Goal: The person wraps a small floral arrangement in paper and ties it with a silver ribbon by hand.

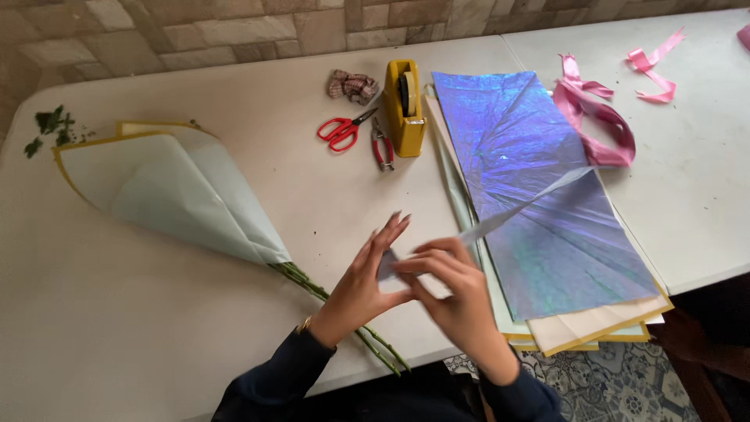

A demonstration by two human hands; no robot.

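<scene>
Both my hands meet above the table's front edge and pinch one end of a narrow iridescent strip [522, 206] that runs up and right over the foil sheet. My left hand [366, 279] holds it with fingers extended upward. My right hand [455, 298] grips the same end from the right. To the left lies a bouquet wrapped in pale paper with a yellow edge [168, 185], its green stems [337, 307] passing under my left wrist.
A stack of wrapping sheets topped by iridescent blue foil [539, 195] lies at right. A yellow tape dispenser [406, 109], red scissors [341, 130], small pliers [382, 146], a fabric scrap [352, 85], pink ribbons [598, 117], leaf bits [48, 125].
</scene>
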